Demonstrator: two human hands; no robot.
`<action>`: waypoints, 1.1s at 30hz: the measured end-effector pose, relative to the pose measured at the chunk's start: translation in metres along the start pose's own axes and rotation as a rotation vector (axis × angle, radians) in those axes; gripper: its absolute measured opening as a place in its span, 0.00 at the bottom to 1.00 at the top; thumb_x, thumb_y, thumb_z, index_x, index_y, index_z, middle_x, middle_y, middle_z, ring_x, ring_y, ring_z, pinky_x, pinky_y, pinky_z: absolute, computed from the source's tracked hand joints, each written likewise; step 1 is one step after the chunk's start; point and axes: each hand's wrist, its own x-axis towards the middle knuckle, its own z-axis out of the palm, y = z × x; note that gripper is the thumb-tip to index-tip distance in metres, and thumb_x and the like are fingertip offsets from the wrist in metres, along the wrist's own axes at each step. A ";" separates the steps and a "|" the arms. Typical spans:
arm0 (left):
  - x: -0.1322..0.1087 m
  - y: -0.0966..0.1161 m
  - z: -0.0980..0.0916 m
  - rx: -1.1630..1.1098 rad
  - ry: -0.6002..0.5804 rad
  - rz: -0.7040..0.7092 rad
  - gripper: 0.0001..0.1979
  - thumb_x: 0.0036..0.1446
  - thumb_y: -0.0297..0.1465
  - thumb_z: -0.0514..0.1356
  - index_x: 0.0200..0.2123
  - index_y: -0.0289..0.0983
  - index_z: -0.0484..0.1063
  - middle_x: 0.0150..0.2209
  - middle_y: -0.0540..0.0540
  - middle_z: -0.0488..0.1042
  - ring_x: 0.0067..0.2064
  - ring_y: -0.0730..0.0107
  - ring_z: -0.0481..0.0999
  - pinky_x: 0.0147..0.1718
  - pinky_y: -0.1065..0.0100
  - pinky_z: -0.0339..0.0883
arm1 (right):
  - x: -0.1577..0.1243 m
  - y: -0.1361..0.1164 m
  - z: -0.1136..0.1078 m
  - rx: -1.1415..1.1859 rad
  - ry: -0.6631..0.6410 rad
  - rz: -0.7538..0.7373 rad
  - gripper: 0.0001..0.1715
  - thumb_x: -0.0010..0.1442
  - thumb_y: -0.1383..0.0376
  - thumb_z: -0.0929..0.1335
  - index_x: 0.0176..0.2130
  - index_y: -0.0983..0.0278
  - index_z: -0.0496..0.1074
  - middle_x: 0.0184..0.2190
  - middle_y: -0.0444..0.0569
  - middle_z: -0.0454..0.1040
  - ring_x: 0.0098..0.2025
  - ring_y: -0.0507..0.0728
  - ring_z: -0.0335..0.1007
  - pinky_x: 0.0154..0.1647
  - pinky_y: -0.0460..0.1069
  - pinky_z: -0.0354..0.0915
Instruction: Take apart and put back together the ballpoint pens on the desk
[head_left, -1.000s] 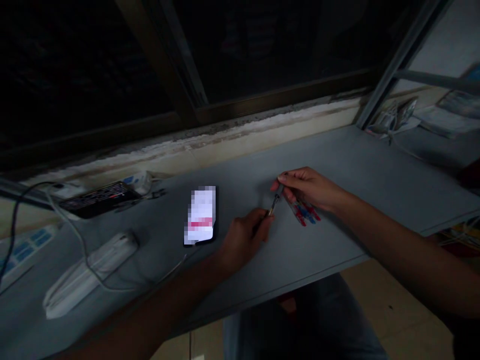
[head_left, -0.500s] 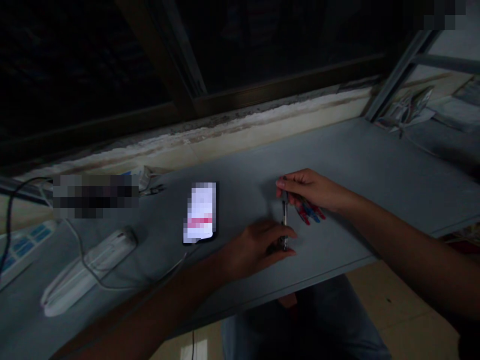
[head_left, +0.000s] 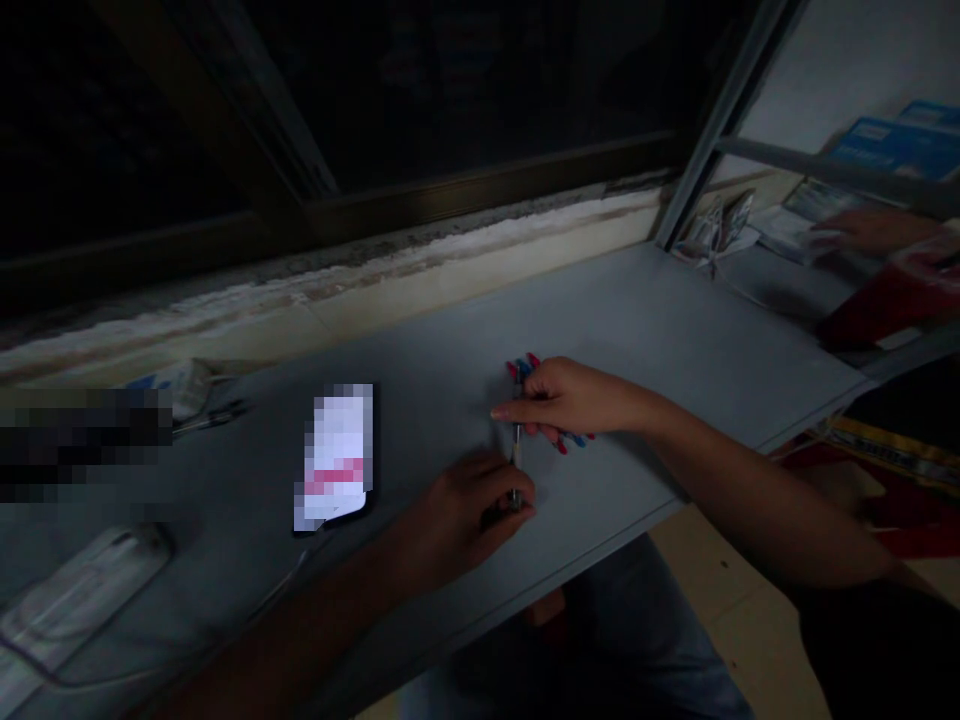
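A slim pen (head_left: 517,443) with a clear barrel stands roughly upright between my hands, just over the grey table. My right hand (head_left: 570,398) pinches its upper part between thumb and fingers. Around its lower end close the thumb and forefinger of my left hand (head_left: 469,510); the other left fingers are curled and partly hidden. Beneath and beside my right hand lie several red and blue pens (head_left: 576,439), largely covered by it. To the left of my hands a lit phone (head_left: 337,455) rests on the table, its screen partly pixelated.
The grey table (head_left: 427,365) runs along a wall under a dark window. At the left are a white power strip (head_left: 97,590) and cables. On the right, beyond a metal post (head_left: 694,180), another person's hand (head_left: 874,232) is near papers and a red object (head_left: 892,300).
The view has swung right, bringing in another person's hand and blue boxes. My left finger and thumb have drawn together on the pen's lower end. My right hand now covers the pens' middle.
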 end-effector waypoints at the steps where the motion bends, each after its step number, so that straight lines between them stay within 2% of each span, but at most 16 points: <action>1: 0.000 -0.001 0.000 -0.002 -0.002 -0.018 0.07 0.65 0.29 0.65 0.45 0.41 0.72 0.36 0.51 0.72 0.36 0.70 0.74 0.37 0.69 0.69 | 0.000 0.001 0.001 0.002 -0.033 -0.019 0.32 0.66 0.43 0.67 0.26 0.66 0.73 0.16 0.42 0.71 0.16 0.47 0.65 0.21 0.45 0.57; 3: 0.000 -0.002 0.000 -0.005 -0.002 -0.050 0.08 0.64 0.30 0.66 0.46 0.41 0.72 0.36 0.51 0.72 0.34 0.71 0.73 0.36 0.70 0.68 | 0.001 0.005 0.002 0.001 -0.093 -0.062 0.32 0.66 0.43 0.67 0.26 0.66 0.73 0.16 0.41 0.70 0.17 0.47 0.65 0.22 0.45 0.57; 5: 0.000 -0.003 0.001 -0.009 -0.005 -0.065 0.04 0.66 0.28 0.63 0.43 0.41 0.73 0.35 0.51 0.71 0.33 0.72 0.72 0.35 0.70 0.68 | 0.002 0.007 0.003 -0.010 -0.116 -0.088 0.31 0.67 0.44 0.67 0.26 0.66 0.73 0.16 0.40 0.70 0.18 0.47 0.65 0.23 0.45 0.57; 13: 0.000 -0.002 -0.001 -0.023 -0.025 -0.046 0.02 0.67 0.28 0.62 0.41 0.40 0.73 0.35 0.50 0.72 0.35 0.70 0.73 0.36 0.69 0.66 | -0.002 0.000 0.007 -0.139 -0.053 -0.046 0.29 0.70 0.51 0.67 0.24 0.66 0.71 0.16 0.41 0.69 0.18 0.48 0.65 0.27 0.47 0.57; 15: 0.001 -0.002 -0.001 -0.033 -0.030 -0.061 0.03 0.67 0.27 0.61 0.40 0.40 0.74 0.33 0.51 0.71 0.35 0.71 0.73 0.35 0.69 0.66 | -0.004 -0.003 0.007 -0.205 -0.003 -0.035 0.29 0.71 0.52 0.67 0.22 0.65 0.69 0.15 0.42 0.68 0.18 0.48 0.63 0.28 0.48 0.55; 17: 0.003 -0.002 0.000 -0.051 -0.045 -0.080 0.03 0.66 0.29 0.63 0.43 0.41 0.75 0.33 0.51 0.71 0.34 0.71 0.73 0.34 0.70 0.66 | -0.004 -0.005 0.007 -0.273 0.057 -0.038 0.28 0.70 0.54 0.67 0.22 0.64 0.68 0.15 0.42 0.67 0.19 0.48 0.61 0.28 0.49 0.53; 19: 0.005 -0.001 0.000 -0.019 -0.065 -0.059 0.06 0.64 0.32 0.66 0.44 0.41 0.76 0.33 0.51 0.72 0.35 0.69 0.73 0.34 0.70 0.65 | -0.003 -0.005 0.007 -0.327 0.111 -0.041 0.27 0.70 0.54 0.68 0.23 0.64 0.67 0.15 0.42 0.66 0.20 0.49 0.60 0.29 0.49 0.52; 21: 0.008 0.001 0.000 0.008 -0.057 -0.070 0.03 0.66 0.31 0.64 0.42 0.40 0.76 0.31 0.51 0.72 0.35 0.69 0.73 0.34 0.69 0.65 | 0.000 -0.004 0.008 -0.383 0.161 -0.040 0.25 0.69 0.56 0.69 0.23 0.64 0.67 0.17 0.43 0.66 0.22 0.50 0.61 0.29 0.49 0.51; 23: 0.010 0.003 0.000 0.028 -0.038 -0.080 0.04 0.68 0.30 0.61 0.41 0.39 0.77 0.31 0.50 0.72 0.33 0.70 0.73 0.34 0.69 0.65 | 0.003 -0.001 0.008 -0.426 0.190 -0.055 0.24 0.69 0.56 0.69 0.24 0.64 0.69 0.18 0.44 0.67 0.23 0.51 0.61 0.30 0.50 0.51; 27: 0.014 0.007 0.002 0.078 -0.038 -0.100 0.07 0.66 0.33 0.61 0.43 0.38 0.77 0.30 0.50 0.72 0.31 0.70 0.72 0.32 0.70 0.65 | 0.008 0.005 0.011 -0.524 0.243 -0.122 0.23 0.69 0.56 0.68 0.25 0.64 0.73 0.20 0.48 0.71 0.26 0.53 0.64 0.32 0.51 0.53; 29: 0.016 0.009 0.001 0.100 -0.040 -0.118 0.08 0.66 0.34 0.60 0.43 0.38 0.77 0.29 0.50 0.73 0.30 0.71 0.72 0.31 0.70 0.64 | 0.009 0.008 0.009 -0.511 0.273 -0.111 0.24 0.69 0.54 0.67 0.27 0.65 0.74 0.22 0.49 0.73 0.27 0.54 0.65 0.32 0.51 0.52; 33: 0.022 0.011 -0.001 0.132 -0.081 -0.140 0.11 0.68 0.36 0.57 0.42 0.38 0.77 0.34 0.47 0.78 0.33 0.69 0.75 0.34 0.69 0.66 | 0.016 0.017 -0.004 -0.486 0.400 -0.125 0.29 0.71 0.48 0.64 0.30 0.66 0.76 0.28 0.53 0.77 0.30 0.54 0.67 0.32 0.51 0.52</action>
